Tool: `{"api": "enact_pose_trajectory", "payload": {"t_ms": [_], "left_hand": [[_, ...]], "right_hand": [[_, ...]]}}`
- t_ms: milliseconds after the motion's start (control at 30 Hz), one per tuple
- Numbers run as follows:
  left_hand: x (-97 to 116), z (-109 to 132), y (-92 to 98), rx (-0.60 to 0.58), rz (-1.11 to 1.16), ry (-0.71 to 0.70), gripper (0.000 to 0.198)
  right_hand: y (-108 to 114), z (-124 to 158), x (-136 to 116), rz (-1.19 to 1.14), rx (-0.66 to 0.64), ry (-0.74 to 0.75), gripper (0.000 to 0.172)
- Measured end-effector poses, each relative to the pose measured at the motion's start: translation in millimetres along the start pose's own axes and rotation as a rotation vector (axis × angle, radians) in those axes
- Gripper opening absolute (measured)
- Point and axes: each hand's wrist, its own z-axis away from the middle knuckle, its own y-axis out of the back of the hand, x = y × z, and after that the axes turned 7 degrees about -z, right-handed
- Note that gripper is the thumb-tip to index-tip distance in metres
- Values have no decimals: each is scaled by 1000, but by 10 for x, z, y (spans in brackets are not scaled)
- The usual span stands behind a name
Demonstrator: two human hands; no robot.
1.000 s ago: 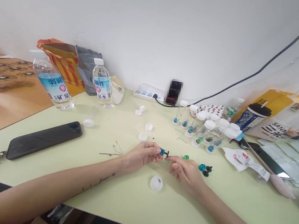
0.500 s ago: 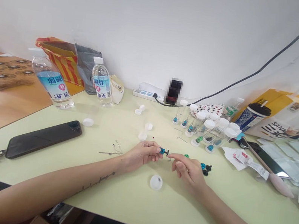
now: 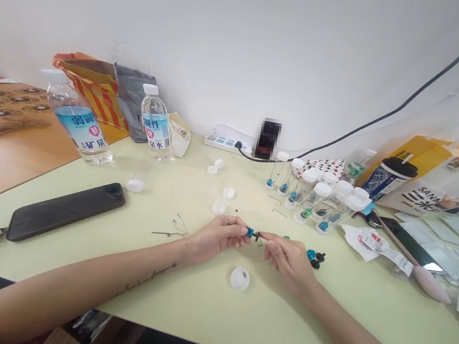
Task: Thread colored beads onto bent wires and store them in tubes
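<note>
The left hand (image 3: 218, 238) is pinching a small shiny blue piece with black end (image 3: 249, 232) above the pale green table (image 3: 188, 312), and the right hand (image 3: 291, 261) stretches its index finger to this black end, while its other fingers are curled and I cannot tell whether they grip something. Near the hands there are a round white plastic cup (image 3: 240, 279), thin silver metal rods (image 3: 170, 234) and small round black pieces (image 3: 318, 261). Farther away stand clear plastic tubes with white caps (image 3: 319, 202), at the right back.
</note>
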Motion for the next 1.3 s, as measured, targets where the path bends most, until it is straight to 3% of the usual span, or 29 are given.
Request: {"api": "enact_pose_trajectory", "payload": {"t_ms": [133,400,1300], "left_hand": [[-7,-6,9,4,22,3,19],[2,-9,18,-15,5,7,19],[-3,-19,25,-17,4,-1,20]], "right_hand": [[-16,3,-5,16,-45,14,45],[8,45,-24,-56,26,-52,34],[15,15,-13,17,-118,123,45]]}}
